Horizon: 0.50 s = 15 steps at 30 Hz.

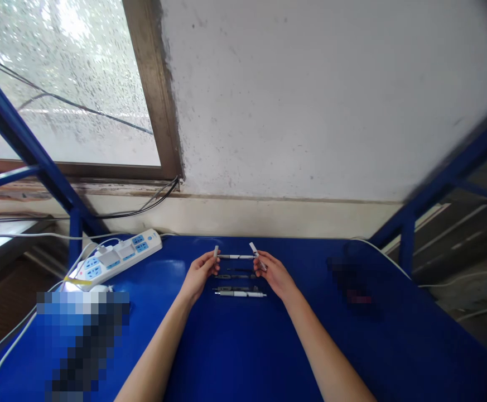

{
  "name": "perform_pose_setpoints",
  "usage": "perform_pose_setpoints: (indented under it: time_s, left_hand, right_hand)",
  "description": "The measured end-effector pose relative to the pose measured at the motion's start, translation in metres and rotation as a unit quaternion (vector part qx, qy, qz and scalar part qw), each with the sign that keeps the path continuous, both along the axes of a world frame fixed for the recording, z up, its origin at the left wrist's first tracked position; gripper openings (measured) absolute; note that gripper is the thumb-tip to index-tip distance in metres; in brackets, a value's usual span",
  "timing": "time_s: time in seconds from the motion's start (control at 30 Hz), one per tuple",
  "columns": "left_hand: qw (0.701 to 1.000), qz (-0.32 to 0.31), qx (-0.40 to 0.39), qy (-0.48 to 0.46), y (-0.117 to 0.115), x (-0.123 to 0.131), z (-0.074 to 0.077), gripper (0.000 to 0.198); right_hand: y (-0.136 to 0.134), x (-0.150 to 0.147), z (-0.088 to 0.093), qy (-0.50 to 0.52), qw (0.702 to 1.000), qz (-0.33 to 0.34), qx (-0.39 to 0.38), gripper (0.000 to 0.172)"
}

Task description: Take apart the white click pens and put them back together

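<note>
My left hand (199, 274) is closed, with a short white pen-like piece (216, 251) standing up between thumb and fingers. Across from it, my right hand (273, 274) pinches a slim white pen (252, 247), tilted and partly covered by the fingers. Between the fingertips a white and grey pen (235, 257) lies crosswise; whether either hand touches it, I cannot tell. Nearer to me are a dark pen (235, 276) and a white and silver pen (241, 294), roughly parallel. Another dark pen (231, 288) lies right behind the silver one.
Everything lies on a blue tabletop (235, 352). A white power strip (120, 258) with plugs and cables sits at the back left. Blurred-out items (86, 340) lie at the front left, and a dark blurred object (350, 282) is on the right. Behind rises a wall (302, 111).
</note>
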<state>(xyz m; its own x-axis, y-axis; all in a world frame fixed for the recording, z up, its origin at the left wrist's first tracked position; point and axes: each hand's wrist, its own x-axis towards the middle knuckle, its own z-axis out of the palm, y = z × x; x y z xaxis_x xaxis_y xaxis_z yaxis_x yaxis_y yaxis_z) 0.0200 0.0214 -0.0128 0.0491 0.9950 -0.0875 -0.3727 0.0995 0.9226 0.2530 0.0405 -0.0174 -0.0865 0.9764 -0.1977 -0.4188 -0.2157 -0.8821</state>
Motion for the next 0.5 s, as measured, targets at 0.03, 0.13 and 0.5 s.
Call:
perform_pose_setpoints:
  time_s: [0.03, 0.13, 0.5]
  left_hand:
    - [1.000, -0.003, -0.005, -0.007, -0.0001, 0.0000, 0.0003, 0.043]
    - [1.000, -0.006, -0.002, -0.008, -0.0004, 0.0000, 0.0010, 0.043]
    - [0.995, -0.004, 0.092, 0.028, -0.0027, 0.0007, 0.0023, 0.025]
  right_hand:
    - [0.0003, 0.0000, 0.0001, -0.001, 1.000, 0.000, -0.002, 0.034]
    - [0.0012, 0.0002, 0.0000, -0.005, 1.000, 0.003, -0.002, 0.032]
    - [0.0019, 0.0001, 0.0009, -0.002, 1.000, -0.005, -0.003, 0.032]
